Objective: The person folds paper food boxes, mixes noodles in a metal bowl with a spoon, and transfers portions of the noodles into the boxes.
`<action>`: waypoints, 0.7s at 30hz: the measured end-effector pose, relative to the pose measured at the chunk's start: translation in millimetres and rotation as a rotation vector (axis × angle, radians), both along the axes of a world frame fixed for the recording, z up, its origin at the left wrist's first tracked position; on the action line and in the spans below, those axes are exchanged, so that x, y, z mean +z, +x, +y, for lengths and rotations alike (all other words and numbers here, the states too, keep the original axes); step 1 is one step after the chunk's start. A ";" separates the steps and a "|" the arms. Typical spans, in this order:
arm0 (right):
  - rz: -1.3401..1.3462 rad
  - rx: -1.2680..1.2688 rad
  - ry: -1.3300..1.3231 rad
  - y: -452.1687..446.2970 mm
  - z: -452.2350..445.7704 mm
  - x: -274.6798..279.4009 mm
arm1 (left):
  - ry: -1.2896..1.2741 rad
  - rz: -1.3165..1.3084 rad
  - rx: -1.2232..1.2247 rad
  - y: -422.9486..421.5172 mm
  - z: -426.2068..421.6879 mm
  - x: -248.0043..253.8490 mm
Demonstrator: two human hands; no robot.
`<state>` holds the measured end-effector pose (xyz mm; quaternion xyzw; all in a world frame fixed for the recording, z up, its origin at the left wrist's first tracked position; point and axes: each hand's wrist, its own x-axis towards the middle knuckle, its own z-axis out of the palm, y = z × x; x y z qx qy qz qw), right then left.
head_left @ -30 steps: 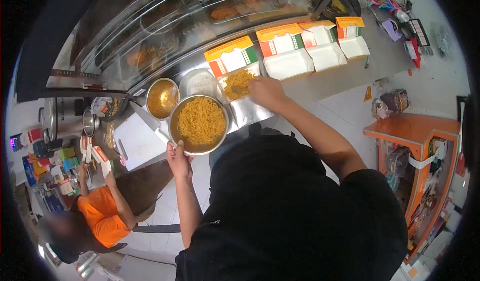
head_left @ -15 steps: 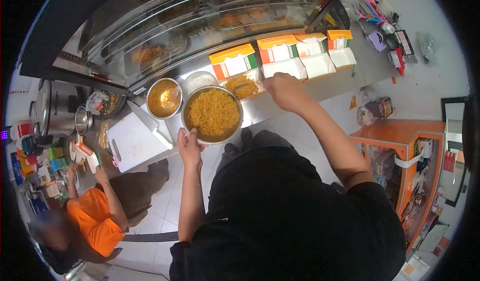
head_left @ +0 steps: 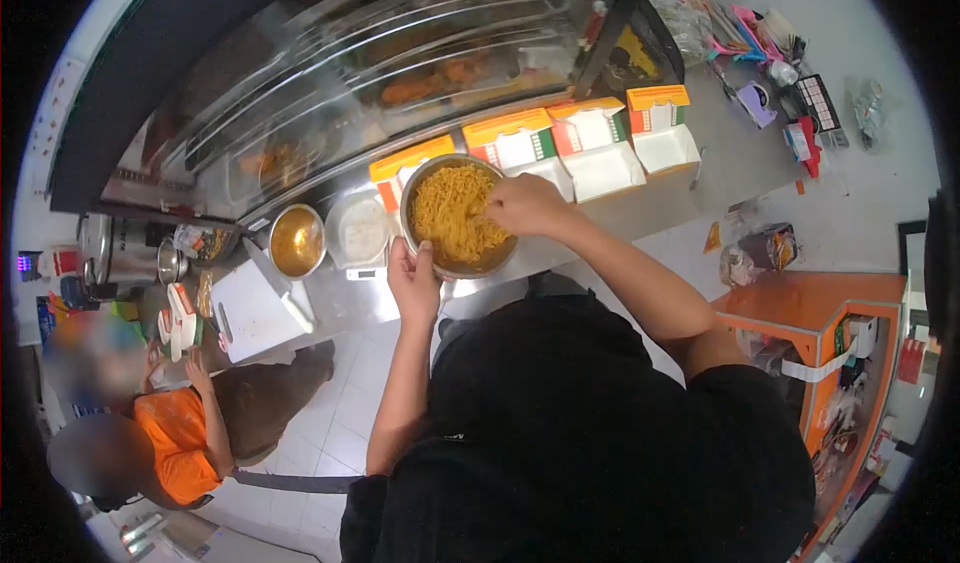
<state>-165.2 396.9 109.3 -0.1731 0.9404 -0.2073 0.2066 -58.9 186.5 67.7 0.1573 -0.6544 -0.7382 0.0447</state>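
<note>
A steel bowl [head_left: 412, 225] of yellow noodles [head_left: 450, 203] is tilted over the counter, in front of the row of takeaway boxes. My left hand [head_left: 414, 275] is closed on its near-left rim, thumb on top. My right hand [head_left: 530, 206] is closed at the bowl's right side, fingers over the noodles; whatever it grips is hidden. Behind the bowl, an open box with an orange lid [head_left: 425, 155] is partly covered. To the right stand more open boxes: one [head_left: 510, 138] partly behind my right hand, another [head_left: 605, 170], and a last one [head_left: 667, 150].
Left of the bowl are a white kitchen scale [head_left: 360, 231], a second steel bowl [head_left: 297, 241], and a knife [head_left: 280, 288] on a white cutting board [head_left: 245, 313]. A glass display case [head_left: 400, 73] lines the back. A co-worker in orange [head_left: 180, 438] stands at left near a box [head_left: 180, 321].
The bowl has moved right and back, uncovering the scale. My right hand has come left from beside the boxes to the bowl. The co-worker's hands have left the box.
</note>
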 end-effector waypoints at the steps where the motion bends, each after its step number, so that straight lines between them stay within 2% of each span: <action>1: 0.009 -0.002 -0.073 -7.3 13.0 -8.2 | 0.008 -0.022 0.007 -7.8 16.8 4.0; 3: -0.081 0.004 -0.085 -21.7 38.0 -16.4 | 0.028 -0.090 0.038 -10.0 44.3 12.1; 7: -0.238 0.014 -0.251 -50.5 76.9 -3.4 | 0.101 -0.080 0.176 -16.9 74.7 -2.2; 10: -0.275 0.067 -0.270 -74.7 93.9 11.6 | 0.115 -0.080 0.285 -18.4 87.0 1.1; 14: -0.195 0.143 -0.197 -94.2 102.3 11.1 | 0.100 -0.074 0.383 -15.4 92.9 5.2; 18: -0.210 0.117 -0.270 -103.1 121.4 6.7 | -0.041 -0.072 0.401 -11.3 89.1 -4.7; 21: -0.196 0.125 -0.283 -105.3 138.1 3.6 | -0.021 -0.023 0.451 -11.3 95.5 -8.4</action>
